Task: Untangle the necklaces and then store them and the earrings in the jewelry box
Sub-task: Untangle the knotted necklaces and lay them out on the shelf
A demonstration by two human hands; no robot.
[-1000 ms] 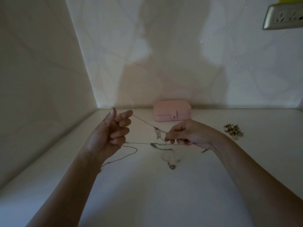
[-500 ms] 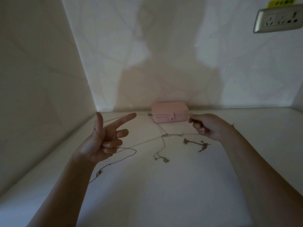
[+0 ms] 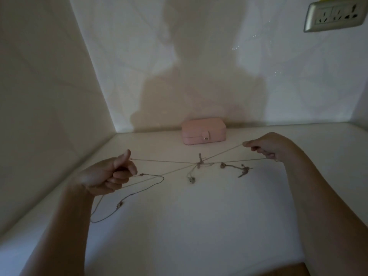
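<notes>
**Knot midway, chains pulled taut left to right**

Nearest, left hand (image 3: 107,176) fisted, pinching the necklaces (image 3: 165,161) by their ends; slack loop trailing on the counter (image 3: 199,226). Between the hands, slightly nearer the right, the knot (image 3: 199,161). Right hand (image 3: 266,146) pinching the opposite ends. Beyond, closed jewelry box (image 3: 204,131) against the wall.

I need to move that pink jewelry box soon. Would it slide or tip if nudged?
The pink jewelry box looks low and wide, so it would probably slide, not tip. The countertop looks smooth, so little should hold it back. Its snap tab appears fastened, so the lid likely stays shut.
</notes>
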